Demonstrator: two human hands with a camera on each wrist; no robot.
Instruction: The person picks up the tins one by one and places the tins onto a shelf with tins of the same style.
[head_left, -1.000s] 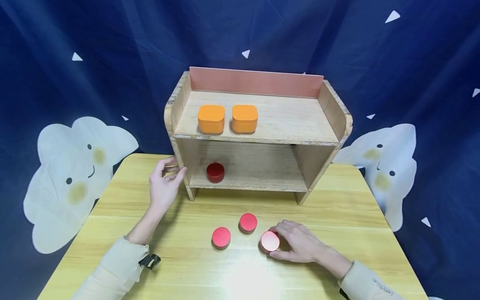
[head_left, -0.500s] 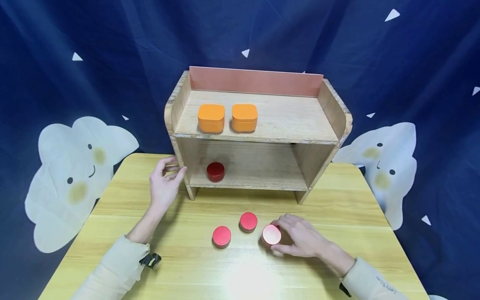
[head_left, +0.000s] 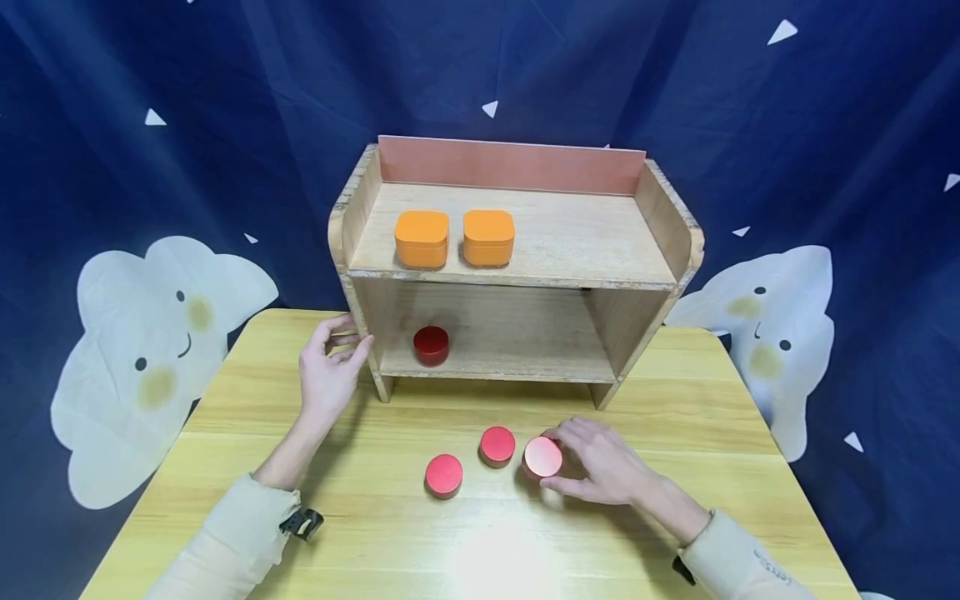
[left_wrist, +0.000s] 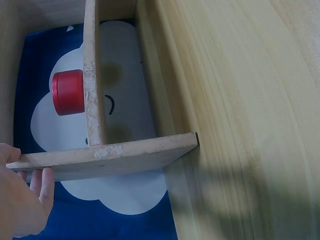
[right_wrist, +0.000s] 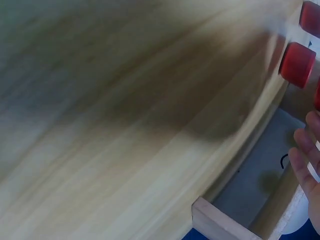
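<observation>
Right fingers (head_left: pixel 577 435) hold red canister (head_left: pixel 543 457) | glossy wooden table (head_left: pixel 705 425) | navy backdrop (head_left: pixel 570 67)

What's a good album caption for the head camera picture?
Left hand grips a wooden shelf topped with two orange boxes; right hand pinches a round red box.

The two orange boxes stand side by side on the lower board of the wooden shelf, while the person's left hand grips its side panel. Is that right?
Not quite: the orange boxes stand on the upper board, as the head view shows. They are side by side, and the left hand does grip the side panel.
</observation>
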